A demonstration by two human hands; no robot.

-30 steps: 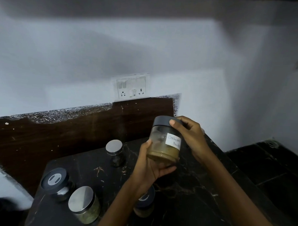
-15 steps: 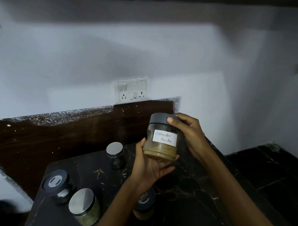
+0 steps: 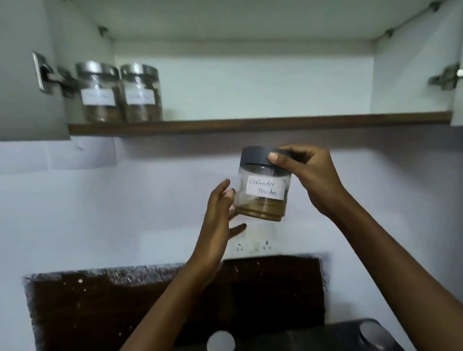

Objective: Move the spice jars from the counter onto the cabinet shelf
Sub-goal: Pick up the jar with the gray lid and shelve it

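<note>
Shelf holds two jars; right hand grips coriander jar by its lid, left hand open alongside; two lidded jars wait on counter.

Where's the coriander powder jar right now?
Head view, centre: the coriander powder jar, gripped by its lid in the right hand, hangs below the cabinet shelf.

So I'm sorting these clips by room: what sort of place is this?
Probably a home kitchen: an open wall cabinet's shelf carries two labelled jars, the right hand holds a jar marked Coriander Powder, and a dark stone counter lies below.
</note>
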